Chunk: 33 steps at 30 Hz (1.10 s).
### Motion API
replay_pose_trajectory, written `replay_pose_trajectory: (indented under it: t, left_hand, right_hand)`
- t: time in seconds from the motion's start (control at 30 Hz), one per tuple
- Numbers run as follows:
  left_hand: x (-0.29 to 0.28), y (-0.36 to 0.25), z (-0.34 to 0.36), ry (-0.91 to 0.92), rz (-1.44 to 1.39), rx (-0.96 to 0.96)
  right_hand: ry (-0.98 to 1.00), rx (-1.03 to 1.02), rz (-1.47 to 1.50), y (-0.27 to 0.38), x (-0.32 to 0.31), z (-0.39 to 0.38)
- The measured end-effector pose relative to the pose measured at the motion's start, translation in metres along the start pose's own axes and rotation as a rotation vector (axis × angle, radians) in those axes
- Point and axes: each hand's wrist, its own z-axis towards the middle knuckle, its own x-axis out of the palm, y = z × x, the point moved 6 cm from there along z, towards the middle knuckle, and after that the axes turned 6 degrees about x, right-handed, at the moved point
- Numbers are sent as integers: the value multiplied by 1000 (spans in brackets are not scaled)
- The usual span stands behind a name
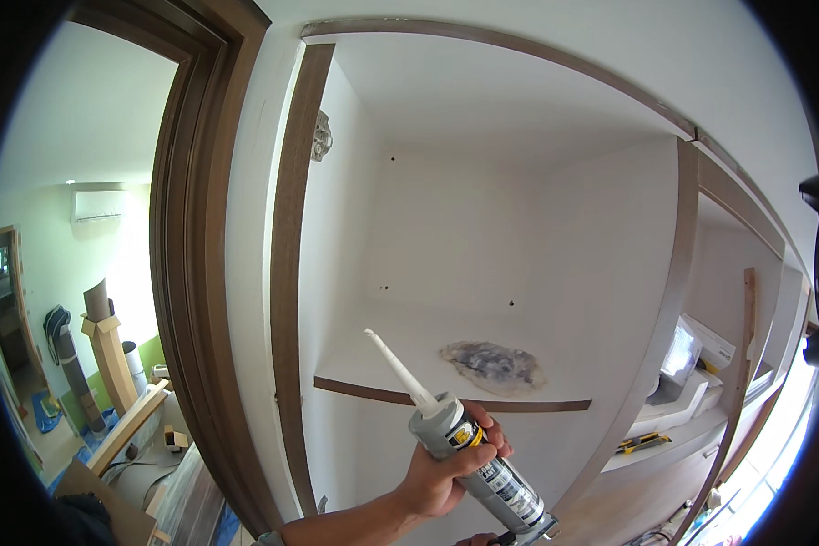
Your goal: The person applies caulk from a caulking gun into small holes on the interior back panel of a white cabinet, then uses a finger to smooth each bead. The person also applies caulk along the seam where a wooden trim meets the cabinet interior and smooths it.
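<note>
A caulking gun (515, 499) with a grey frame and a printed sealant cartridge is tilted up and to the left in front of me. My left hand (441, 478) is closed round its barrel, thumb across the cartridge. The long white nozzle (396, 369) points at the white shelf (382, 350) inside a built-in cabinet, and white material sits at its tip. Only a sliver of my right hand (476, 540) shows at the lower edge, fingers curled at the gun's handle. Behind the nozzle, the shelf bears a grey, cloudy patch (493, 364).
Brown strips edge the cabinet, including its left upright (291, 273) and the shelf's front strip (446, 397). A yellow-black utility knife (644, 443) lies in the right compartment. Through the dark door frame (191, 273), at left, stand a cardboard box (109, 359) and wooden boards (127, 428).
</note>
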Motion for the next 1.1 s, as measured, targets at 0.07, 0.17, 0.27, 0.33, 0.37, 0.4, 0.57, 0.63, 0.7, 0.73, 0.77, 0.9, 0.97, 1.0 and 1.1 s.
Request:
replay_pose_trajectory:
  t: [0.07, 0.17, 0.27, 0.33, 0.37, 0.4, 0.57, 0.63, 0.7, 0.73, 0.77, 0.9, 0.97, 1.0, 1.1]
  left_hand:
    - [-8, 1, 0, -31, 4, -31]
    - [-21, -3, -4, -66, 72, -91]
    - [-34, -14, -15, -109, 219, -105]
    - [-42, -20, -26, -158, 442, -134]
    - [-45, -22, -32, -174, 553, -158]
    - [-44, -22, -37, -178, 655, -143]
    - [-41, -13, -55, -157, 984, -167]
    - [-44, -13, -60, -192, 1065, -170]
    - [-44, -14, -62, -194, 1067, -150]
    - [-47, -14, -64, -219, 1082, -186]
    - [-45, -16, -63, -206, 1091, -143]
    - [-47, -22, -64, -213, 1130, -91]
    - [-50, -23, -64, -227, 1133, -97]
    - [-52, -23, -65, -236, 1133, -116]
    - [-57, -23, -64, -237, 1141, -136]
  right_hand:
    - [-10, 139, -162, -7, -12, -1]
    - [117, 500, -759, 5, -13, -6]
    - [331, 761, -1274, 53, 18, -4]
    - [579, 807, -1455, 105, 67, -3]
    - [419, 469, -1583, 138, 100, 12]
    - [253, 146, -1694, 171, 133, 24]
    - [-44, -335, -1606, 237, 244, 86]
    - [7, -301, -1729, 229, 268, 105]
    - [109, -248, -1858, 214, 281, 117]
    - [104, -253, -1901, 208, 283, 121]
    - [99, -260, -1942, 204, 285, 124]
    - [101, -156, -2009, 193, 278, 136]
    - [127, -212, -2010, 191, 278, 139]
    - [93, -177, -2016, 191, 274, 142]
    - [89, -224, -2035, 190, 273, 145]
